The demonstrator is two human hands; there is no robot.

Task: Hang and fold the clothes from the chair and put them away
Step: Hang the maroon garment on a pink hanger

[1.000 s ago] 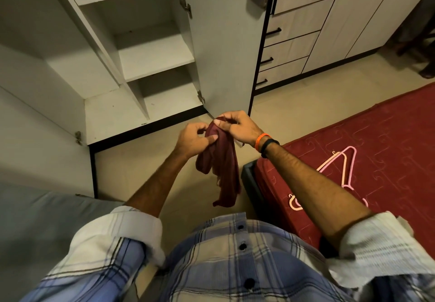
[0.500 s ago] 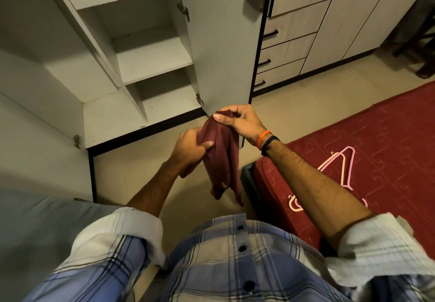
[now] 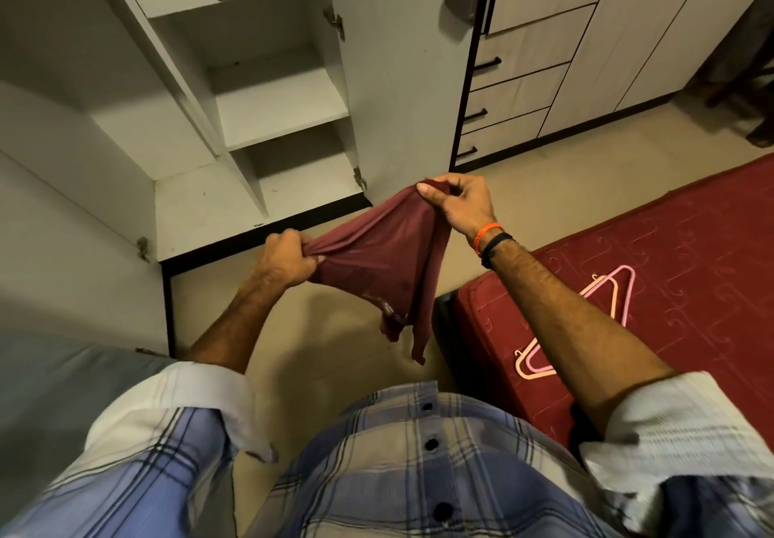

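While my left hand [image 3: 289,261] grips one bunched end, my right hand [image 3: 458,202] pinches the other; the maroon garment [image 3: 385,261] stretches between them (right end higher) above the floor [image 3: 335,349].

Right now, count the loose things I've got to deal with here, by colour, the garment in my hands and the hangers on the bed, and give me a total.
Maroon: 1, the thin maroon cloth garment, stretched between the left hand and right hand.
Pink: 1, the pink plastic hanger on the red mattress.
Peach: 1, the peach plastic hanger lying against it.
Total: 3
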